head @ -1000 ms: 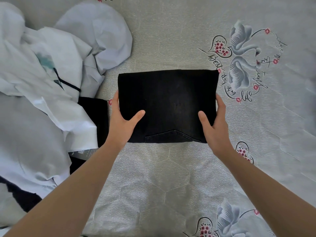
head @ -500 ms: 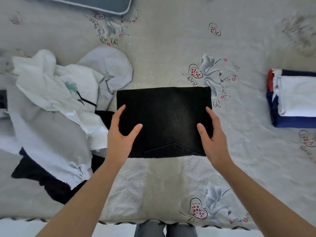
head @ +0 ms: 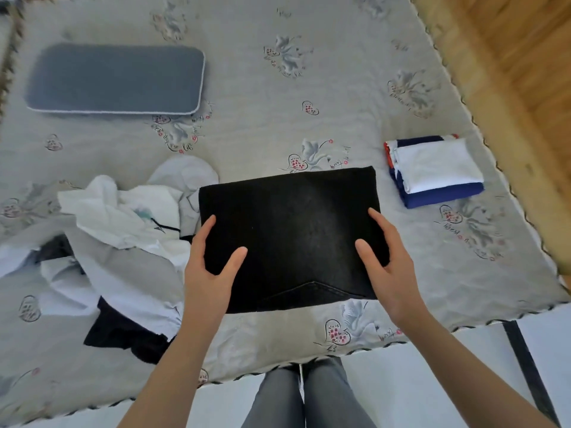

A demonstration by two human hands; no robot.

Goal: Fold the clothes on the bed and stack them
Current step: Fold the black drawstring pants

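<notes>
Where the view meets the person's grey-trousered legs [head: 306, 396] at the bottom edge, both forearms reach forward over the bed [head: 309, 72], which wears a grey cover printed with swans and hearts. Just beyond, the left hand [head: 210, 270] and the right hand [head: 389, 261] hold a folded black garment [head: 293, 236] by its two short sides, thumbs lying on top and fingers curled round the edges; whether it is lifted off the cover or resting on it cannot be told. A V-shaped seam shows on its near edge. To the left, touching the garment's side, lies an unfolded heap of clothes [head: 108, 242], white and grey with a dark piece at its near end. To the right and slightly farther, apart from the black garment, sits a stack of folded clothes [head: 432, 171], white on top of navy with a red edge. Farthest off, at the upper left, a flat grey pad [head: 114, 78] with a pale border lies on the cover. A wooden floor [head: 525, 57] runs along the right.
</notes>
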